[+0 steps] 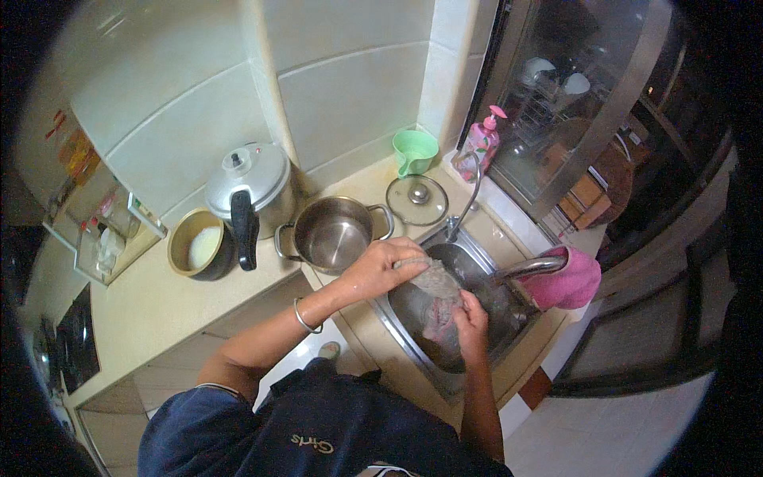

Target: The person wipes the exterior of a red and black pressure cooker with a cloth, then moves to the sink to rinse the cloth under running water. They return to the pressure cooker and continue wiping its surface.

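A wet greyish cloth [434, 281] hangs bunched and partly twisted over the stainless steel sink [405, 352]. My left hand [381, 268], with a silver bangle at its wrist, is closed on the cloth's upper end above the sink's near left side. Lower and to the right, my right hand [471, 325] grips the cloth's other part, where a pinkish patch shows. Two curved metal spouts stand at the sink: a thin tap [475, 179] behind it and a thicker faucet [530, 267] at the right.
An empty two-handled steel pot [334, 234] stands left of the sink, with a glass lid [416, 200] behind. Nearby are a pressure cooker [268, 179], a small pot with whitish contents [199, 245], a green scoop [415, 152], a pink pump bottle [483, 143] and a pink cloth [569, 280].
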Tool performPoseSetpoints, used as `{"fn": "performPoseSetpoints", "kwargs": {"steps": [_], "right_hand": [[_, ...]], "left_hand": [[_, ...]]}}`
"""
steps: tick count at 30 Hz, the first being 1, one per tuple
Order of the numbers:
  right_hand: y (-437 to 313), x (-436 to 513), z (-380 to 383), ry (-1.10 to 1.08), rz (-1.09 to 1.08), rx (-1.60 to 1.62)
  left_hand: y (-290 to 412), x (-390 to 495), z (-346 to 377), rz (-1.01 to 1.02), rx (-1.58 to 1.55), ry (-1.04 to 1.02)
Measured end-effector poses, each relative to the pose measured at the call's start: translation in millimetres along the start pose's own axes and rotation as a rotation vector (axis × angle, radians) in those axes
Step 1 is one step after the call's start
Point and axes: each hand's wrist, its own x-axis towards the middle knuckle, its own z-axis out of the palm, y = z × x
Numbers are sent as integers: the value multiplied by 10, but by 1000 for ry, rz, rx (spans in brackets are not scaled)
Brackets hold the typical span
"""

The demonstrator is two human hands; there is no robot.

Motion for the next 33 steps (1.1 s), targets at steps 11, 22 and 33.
{"fn": "performPoseSetpoints", "kwargs": {"steps": [11,22,33], "right_hand": [[-616,350,183,181,-153,-343],[-1898,1009,776,91,-151,-597],[-2415,1566,427,239,-148,-735]], "left_hand": [[-205,826,-712,-152,220,-209],[-313,1180,-730,165,-11,-491],[-725,1772,-1181,-122,-435,-494]]}}
